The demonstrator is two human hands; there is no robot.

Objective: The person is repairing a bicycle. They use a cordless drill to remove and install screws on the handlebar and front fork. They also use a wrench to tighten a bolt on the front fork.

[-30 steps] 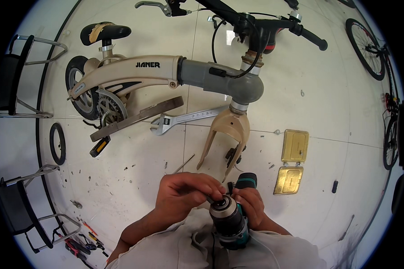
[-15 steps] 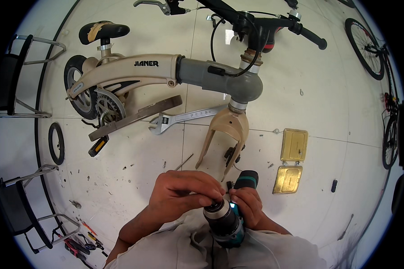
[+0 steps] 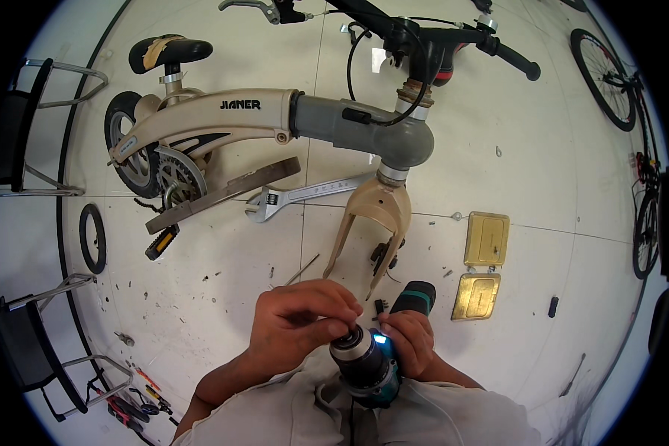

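Note:
Close to my lap is a teal-and-black cordless drill [image 3: 360, 368], its silver chuck facing up and its small lamp lit. My right hand [image 3: 411, 338] is wrapped round the drill's handle, above the dark battery end. Over the chuck mouth, my left hand [image 3: 297, 323] pinches thumb against fingers; what lies between them is hidden. Just beyond my hands, the beige front fork [image 3: 379, 202] of a folding bicycle [image 3: 256, 111] has no wheel in it. A large adjustable wrench [image 3: 312, 195] lies on the floor left of the fork.
An opened gold tin case [image 3: 487, 239] lies right of the fork, among scattered small parts. Black chairs [image 3: 37, 346] and a loose small tyre [image 3: 91, 238] are on the left, with hand tools [image 3: 156, 398] at lower left. Another bicycle [image 3: 643, 163] stands at the far right.
The drill's chuck has tipped slightly left and up, and my left fingers have shifted with it. My right hand keeps its grip on the handle.

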